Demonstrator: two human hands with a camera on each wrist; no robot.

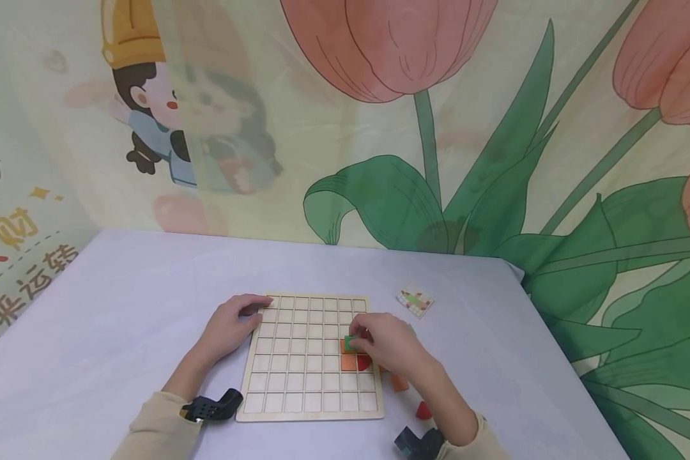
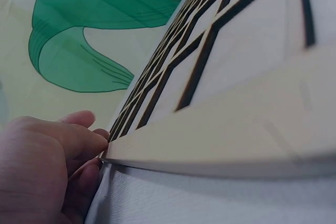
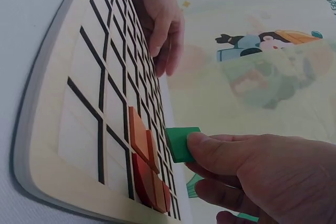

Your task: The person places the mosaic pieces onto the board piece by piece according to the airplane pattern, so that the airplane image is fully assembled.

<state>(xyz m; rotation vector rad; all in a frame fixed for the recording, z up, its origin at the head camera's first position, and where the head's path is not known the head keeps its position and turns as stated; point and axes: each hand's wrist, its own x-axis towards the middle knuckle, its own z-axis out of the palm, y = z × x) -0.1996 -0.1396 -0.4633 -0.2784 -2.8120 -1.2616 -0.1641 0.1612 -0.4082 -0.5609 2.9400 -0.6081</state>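
A pale wooden grid board (image 1: 296, 383) lies flat on the table. At its far left corner my left hand (image 1: 230, 326) holds the edge, fingers and thumb against the rim in the left wrist view. A green square tile (image 3: 181, 142) is pinched between the thumb and fingers of my right hand (image 1: 391, 345), over the board's right side. In the right wrist view the tile stands just above the grid, tilted. Close below it, orange tiles (image 1: 348, 363) and red pieces (image 3: 144, 179) sit in cells near the right edge.
Right of the board lie a loose orange tile (image 1: 399, 383) and a red piece (image 1: 423, 411), partly near my right forearm. A small patterned card (image 1: 415, 301) is beyond the board's far right corner. A printed cloth backdrop (image 1: 374, 198) stands behind the white table (image 1: 167, 275).
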